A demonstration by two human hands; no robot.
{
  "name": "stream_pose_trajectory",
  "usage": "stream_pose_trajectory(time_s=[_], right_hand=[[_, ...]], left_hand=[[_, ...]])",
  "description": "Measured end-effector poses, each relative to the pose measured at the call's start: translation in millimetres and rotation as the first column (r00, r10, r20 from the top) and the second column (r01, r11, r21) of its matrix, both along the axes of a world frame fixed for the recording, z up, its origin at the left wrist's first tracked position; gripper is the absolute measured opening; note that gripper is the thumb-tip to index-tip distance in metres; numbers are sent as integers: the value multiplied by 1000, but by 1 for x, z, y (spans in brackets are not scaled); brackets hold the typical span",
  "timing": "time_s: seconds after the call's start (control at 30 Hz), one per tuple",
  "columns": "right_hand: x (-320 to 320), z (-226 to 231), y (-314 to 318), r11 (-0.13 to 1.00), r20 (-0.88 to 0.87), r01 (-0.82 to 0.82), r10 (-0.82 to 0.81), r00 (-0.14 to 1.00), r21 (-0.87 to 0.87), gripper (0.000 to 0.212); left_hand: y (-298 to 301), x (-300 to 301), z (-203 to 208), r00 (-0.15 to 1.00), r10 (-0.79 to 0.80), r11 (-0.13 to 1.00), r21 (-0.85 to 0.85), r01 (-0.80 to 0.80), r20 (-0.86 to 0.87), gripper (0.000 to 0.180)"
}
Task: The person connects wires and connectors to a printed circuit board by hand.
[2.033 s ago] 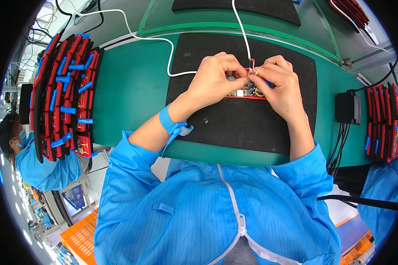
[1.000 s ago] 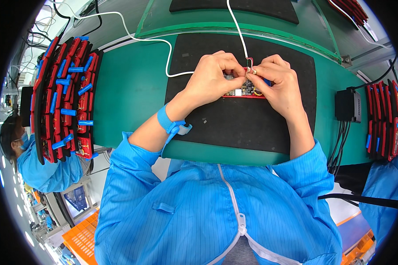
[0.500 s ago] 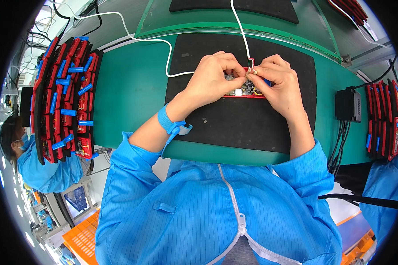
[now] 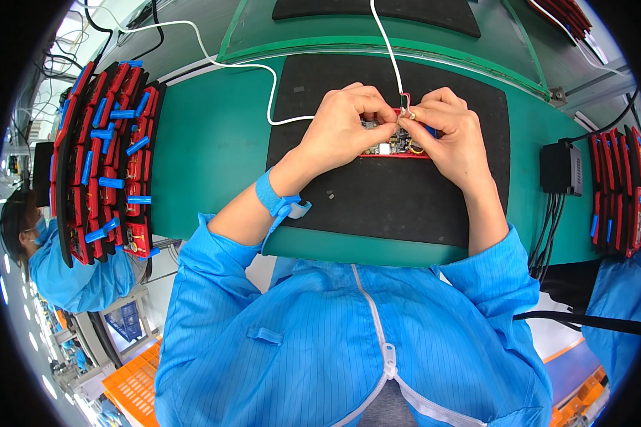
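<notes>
My left hand (image 4: 345, 128) pinches the left end of a small red-edged circuit board (image 4: 395, 146), and my right hand (image 4: 449, 135) grips its right end, the fingertips closed on the red looped wires (image 4: 404, 99) at the board's top edge. The board sits between my two hands, low over a black mat (image 4: 377, 199) on the green tabletop (image 4: 206, 156). A white cable (image 4: 388, 43) runs away from my fingertips toward the far side, and another white lead (image 4: 263, 85) curves off past my left hand.

The risk I see is in the wires: they are thin, and if I pull or twist too hard with my right fingers, a wire could tear loose or bend at its joint. My thumbs cover much of the board, so I could press on a small part without seeing it. If my left pinch slackens, the board could tip and drop onto the mat. The white cable could also drag the piece sideways if it snags.

A blue strap (image 4: 278, 203) circles my left wrist. Well beyond my left hand stands a dark rack of red boards with blue clips (image 4: 107, 156), in upright rows. Out past my right hand sits a black box (image 4: 559, 167) with cables hanging from it, then another row of red boards (image 4: 619, 192). An orange crate (image 4: 132, 384) lies low behind my left elbow. I make out no readable labels or signs.
</notes>
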State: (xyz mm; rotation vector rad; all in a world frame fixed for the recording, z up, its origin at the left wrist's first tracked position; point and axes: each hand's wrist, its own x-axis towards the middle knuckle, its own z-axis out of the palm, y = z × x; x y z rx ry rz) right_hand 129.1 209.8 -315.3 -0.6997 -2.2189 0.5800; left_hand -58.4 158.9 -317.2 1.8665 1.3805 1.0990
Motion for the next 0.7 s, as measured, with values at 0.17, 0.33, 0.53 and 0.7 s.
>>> stream_pose_trajectory(time_s=[0.17,0.33,0.53,0.7], right_hand=[[0,0,0,1000,-2,-1,2,1000,1,11],[-1,0,-1,1000,1,-8,8,1000,4,12],[1,2,1,999,-8,-34,34,999,19,12],[0,4,-1,999,-36,-40,39,999,-9,12]], left_hand=[[0,0,0,1000,1,1000,1,-1,-1,7],[0,-2,0,1000,-17,1000,19,17,-24,9],[-10,-44,30,953,119,989,121,-88,-279,22],[-37,-85,41,836,180,975,-15,-220,-519,26]])
